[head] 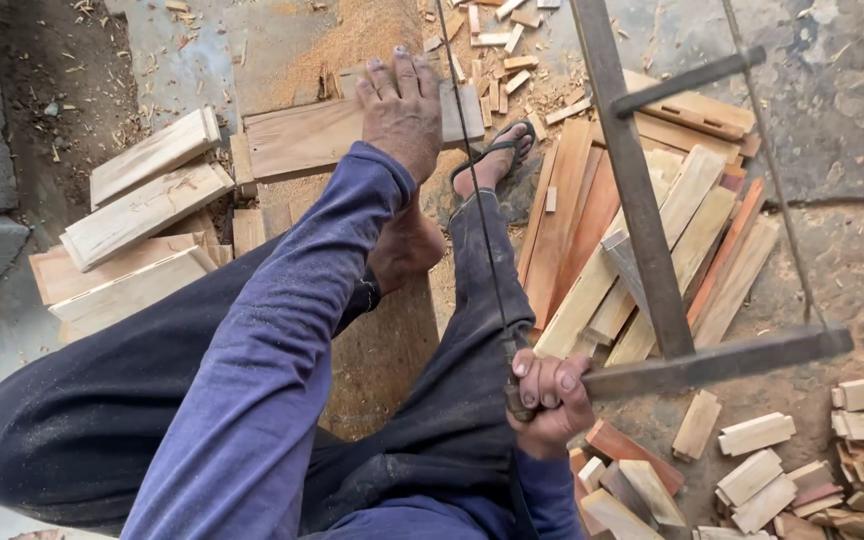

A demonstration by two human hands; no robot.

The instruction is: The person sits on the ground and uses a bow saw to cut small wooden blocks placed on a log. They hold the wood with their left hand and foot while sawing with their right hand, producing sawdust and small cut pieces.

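Head view showed sawing in hand: left hand (400,110) lay flat, open, pressing the pale wooden board (302,137), right hand (549,400) closed around the wooden frame saw (652,250), needing a steady stroke next.

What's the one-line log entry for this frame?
left hand: pressing wood board | right hand: gripping frame saw | bare foot: on plank

Left hand (402,110): arm extended forward, palm down, fingers spread flat. Right hand (549,397): drawn near body, fingers curled in tight grip, knuckles upward.
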